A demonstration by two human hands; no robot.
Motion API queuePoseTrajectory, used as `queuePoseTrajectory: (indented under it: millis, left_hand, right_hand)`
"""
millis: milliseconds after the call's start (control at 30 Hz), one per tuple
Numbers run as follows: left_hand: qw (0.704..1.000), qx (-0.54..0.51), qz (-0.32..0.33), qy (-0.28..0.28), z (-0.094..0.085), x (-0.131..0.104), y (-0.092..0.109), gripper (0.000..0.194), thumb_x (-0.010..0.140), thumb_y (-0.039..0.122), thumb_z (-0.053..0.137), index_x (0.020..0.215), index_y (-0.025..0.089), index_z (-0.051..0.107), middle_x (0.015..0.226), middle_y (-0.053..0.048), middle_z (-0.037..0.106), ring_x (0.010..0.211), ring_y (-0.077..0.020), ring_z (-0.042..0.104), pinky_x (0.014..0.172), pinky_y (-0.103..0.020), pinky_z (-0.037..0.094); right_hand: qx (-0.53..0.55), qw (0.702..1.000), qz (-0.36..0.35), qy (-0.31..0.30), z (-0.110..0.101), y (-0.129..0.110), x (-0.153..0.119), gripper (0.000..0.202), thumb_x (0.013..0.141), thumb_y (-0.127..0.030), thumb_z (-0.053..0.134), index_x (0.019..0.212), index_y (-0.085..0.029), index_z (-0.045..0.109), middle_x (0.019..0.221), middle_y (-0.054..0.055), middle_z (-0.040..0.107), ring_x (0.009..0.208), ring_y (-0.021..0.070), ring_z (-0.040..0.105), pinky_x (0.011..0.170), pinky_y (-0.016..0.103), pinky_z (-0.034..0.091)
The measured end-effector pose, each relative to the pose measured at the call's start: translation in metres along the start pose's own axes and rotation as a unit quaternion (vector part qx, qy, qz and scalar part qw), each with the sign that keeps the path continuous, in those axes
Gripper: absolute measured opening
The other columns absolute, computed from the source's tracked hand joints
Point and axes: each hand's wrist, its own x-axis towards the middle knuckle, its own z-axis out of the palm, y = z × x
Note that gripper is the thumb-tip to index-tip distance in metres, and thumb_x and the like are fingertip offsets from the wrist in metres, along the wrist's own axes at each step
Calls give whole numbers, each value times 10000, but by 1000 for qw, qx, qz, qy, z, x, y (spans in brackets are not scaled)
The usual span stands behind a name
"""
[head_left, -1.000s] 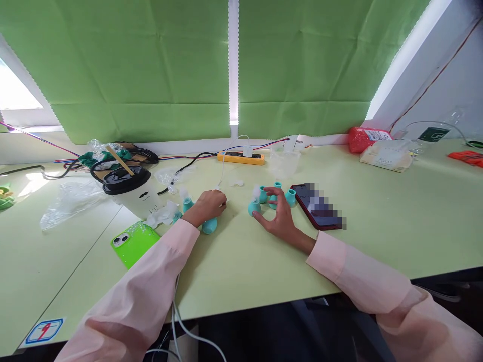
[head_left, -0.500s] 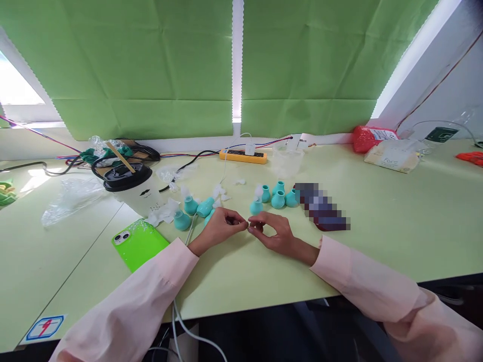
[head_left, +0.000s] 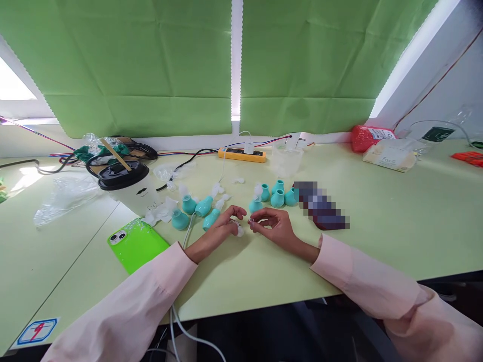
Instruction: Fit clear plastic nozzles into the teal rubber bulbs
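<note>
Near the middle of the pale green table (head_left: 287, 271), my left hand (head_left: 222, 230) has its thumb and fingers apart, with a small whitish translucent piece (head_left: 239, 230) at its thumb and fingertips. My right hand (head_left: 274, 226) pinches a tiny clear piece (head_left: 251, 221) between thumb and forefinger, a short way right of my left fingertips. Several teal bulb-shaped pieces stand behind my right hand, one (head_left: 255, 204) with a whitish piece on top. More teal bulbs lie or stand beyond my left hand, the nearest (head_left: 211, 219) tipped over.
A green phone (head_left: 138, 245) and a lidded cup (head_left: 130, 188) are at the left. White scraps (head_left: 160, 212) lie beside them. Behind are a yellow power strip (head_left: 242, 155) and a clear tub (head_left: 287, 160). A pixelated dark object (head_left: 322, 206) lies right. A white cable runs beneath my left forearm.
My hands have separated at the fingertips. My left fingers have opened, and a whitish piece now shows there. A tiny clear piece shows in my right pinch. The view has shifted slightly.
</note>
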Motion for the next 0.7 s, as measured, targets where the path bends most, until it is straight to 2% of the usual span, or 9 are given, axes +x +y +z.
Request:
queuePoseTrajectory:
  millis: [100, 200, 300, 433, 567, 700]
  left_hand:
    - [999, 38, 19, -21, -4, -1, -6, 295, 595, 65, 415, 864, 176, 459, 726, 21, 470, 617, -86, 406, 564, -202, 328]
    - [999, 22, 30, -26, -6, -1, -10, 177, 655, 130, 458, 831, 151, 468, 717, 0, 496, 661, -107, 447, 607, -229, 351]
    - [1000, 4, 25, -6, -6, 0, -10, 137, 664, 166, 504, 798, 139, 498, 732, -16, 521, 699, -121, 480, 647, -246, 373]
    - [999, -25, -6, 22, -4, 0, -8, 186, 630, 174, 554, 811, 144, 522, 727, -10, 537, 666, -113, 497, 632, -252, 409]
    - [995, -87, -47, 22, -2, -1, -9, 243, 618, 228, 582, 835, 144, 511, 747, -14, 547, 643, -116, 527, 627, -295, 459]
    - [989, -129, -64, 36, -2, -1, -8, 244, 600, 248, 617, 773, 128, 495, 745, -30, 558, 659, -139, 560, 638, -332, 483]
  right_hand:
    - [83, 994, 70, -25, -2, -4, 2, 192, 541, -222, 688, 682, -149, 582, 604, 9, 613, 525, 133, 592, 517, 278, 518]
    - [135, 982, 121, -54, -3, -5, 3, 195, 560, -261, 679, 673, -142, 573, 595, 20, 629, 549, 158, 615, 533, 290, 514]
    - [155, 973, 156, -67, -5, -2, 5, 194, 579, -281, 667, 677, -136, 584, 612, 37, 644, 551, 165, 622, 541, 291, 510]
    - [179, 961, 199, -64, -6, 2, 7, 194, 583, -292, 665, 670, -132, 597, 622, 37, 648, 505, 136, 606, 530, 268, 501]
    - [184, 956, 214, -77, -6, 4, 8, 196, 597, -294, 658, 673, -121, 605, 602, 31, 634, 506, 120, 596, 517, 242, 487]
    - [193, 955, 210, -75, -6, 3, 9, 186, 618, -295, 644, 687, -125, 607, 586, 12, 610, 516, 98, 575, 515, 224, 472]
